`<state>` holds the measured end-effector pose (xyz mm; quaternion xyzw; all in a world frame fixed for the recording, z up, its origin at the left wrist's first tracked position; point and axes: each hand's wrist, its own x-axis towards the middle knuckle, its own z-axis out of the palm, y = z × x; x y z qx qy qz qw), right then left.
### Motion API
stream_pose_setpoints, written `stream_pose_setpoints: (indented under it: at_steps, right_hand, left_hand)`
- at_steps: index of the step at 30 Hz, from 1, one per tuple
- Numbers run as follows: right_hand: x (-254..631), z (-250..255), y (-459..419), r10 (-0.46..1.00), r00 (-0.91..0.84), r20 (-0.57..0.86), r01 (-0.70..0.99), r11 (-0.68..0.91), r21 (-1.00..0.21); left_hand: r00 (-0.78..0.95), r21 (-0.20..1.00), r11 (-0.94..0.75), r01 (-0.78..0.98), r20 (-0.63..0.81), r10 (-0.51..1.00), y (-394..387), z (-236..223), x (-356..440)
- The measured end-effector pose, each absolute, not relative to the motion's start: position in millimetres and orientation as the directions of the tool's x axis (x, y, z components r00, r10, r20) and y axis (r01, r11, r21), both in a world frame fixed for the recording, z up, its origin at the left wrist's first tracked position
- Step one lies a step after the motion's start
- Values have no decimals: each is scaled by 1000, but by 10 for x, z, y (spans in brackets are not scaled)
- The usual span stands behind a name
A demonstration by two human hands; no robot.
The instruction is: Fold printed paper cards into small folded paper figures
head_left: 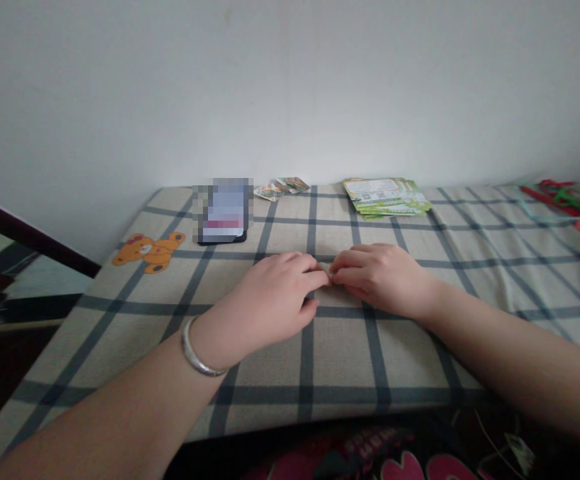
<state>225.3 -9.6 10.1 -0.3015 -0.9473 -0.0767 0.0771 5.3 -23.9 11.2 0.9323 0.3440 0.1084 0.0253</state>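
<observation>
My left hand (283,293), with a silver bangle (190,350) at its wrist, rests palm down over the checked tablecloth (340,360). Its thumb stands apart from the index finger, and the fingertips reach towards my right hand. Opposite it, my right hand (380,275) has its fingers and thumb drawn together in a pinch. A tiny pale bit (330,270) shows at the right fingertips, where the two hands meet. It is too small and too covered to name.
A phone (224,210), partly pixelated, lies at the back left beside folded colourful papers (283,188). Green printed cards (385,197) are stacked near the wall (290,87). An orange bear picture (149,252) is at left. Red and green ribbons (570,207) lie far right.
</observation>
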Motion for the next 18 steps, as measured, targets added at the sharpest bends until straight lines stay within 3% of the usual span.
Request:
stream_pose_setpoints:
  at_steps: [18]
  right_hand:
    - [2320, 194, -88, 621, -773, 131, 634, 757, 155]
  left_hand:
    - [744, 142, -773, 618, 212, 634, -180, 96, 34]
